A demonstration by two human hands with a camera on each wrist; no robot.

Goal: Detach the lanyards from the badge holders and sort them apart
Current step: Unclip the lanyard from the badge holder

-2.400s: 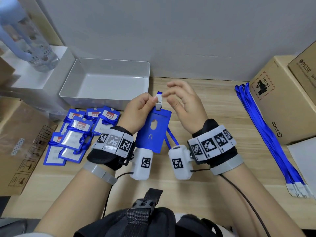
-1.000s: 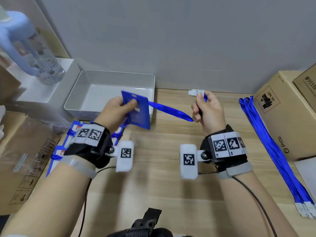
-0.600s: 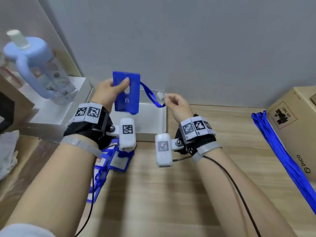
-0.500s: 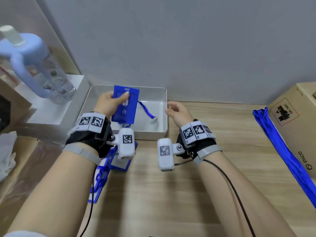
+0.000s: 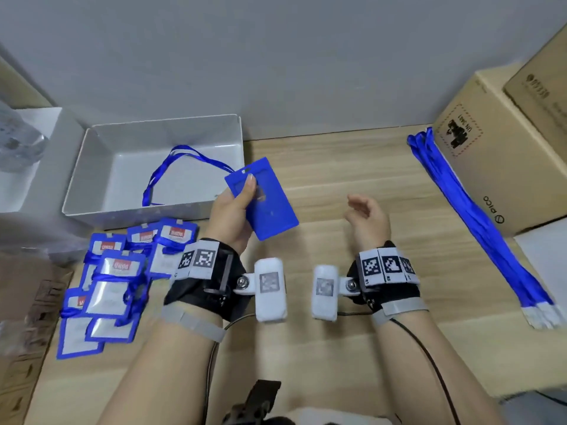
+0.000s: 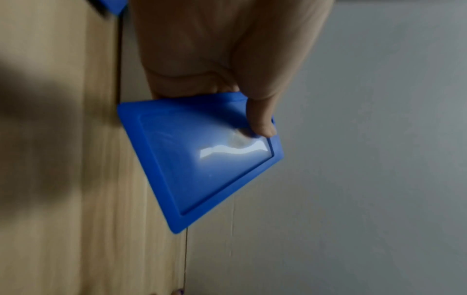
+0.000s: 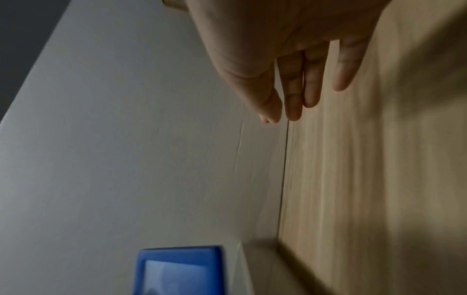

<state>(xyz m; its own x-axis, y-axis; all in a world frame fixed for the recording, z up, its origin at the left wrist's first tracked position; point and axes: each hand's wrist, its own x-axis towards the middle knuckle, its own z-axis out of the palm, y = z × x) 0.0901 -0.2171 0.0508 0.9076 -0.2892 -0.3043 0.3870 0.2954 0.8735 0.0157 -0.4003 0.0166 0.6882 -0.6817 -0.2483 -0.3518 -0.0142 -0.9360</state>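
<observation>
My left hand [image 5: 234, 207] grips a blue badge holder [image 5: 264, 199] with the thumb on its face, held tilted above the wooden table just right of the grey tray [image 5: 92, 142]. The left wrist view shows the badge holder [image 6: 202, 163] pinched at its top edge. A blue lanyard [image 5: 171, 170] lies loose inside the tray, its end hidden behind the holder. My right hand [image 5: 365, 214] hovers empty over the table with relaxed fingers [image 7: 295, 93]. Several badge holders [image 5: 113, 283] still wrapped in lanyards lie at the left.
A bundle of several detached blue lanyards [image 5: 478, 216] lies along the right, beside cardboard boxes [image 5: 506, 142]. A grey wall [image 5: 276, 56] backs the table. A white ledge [image 5: 27, 154] with a clear bottle sits at far left.
The right hand let go of the lanyard clip, and the lanyard now lies in the tray. Both hands drew back toward me; the left still holds the badge holder.
</observation>
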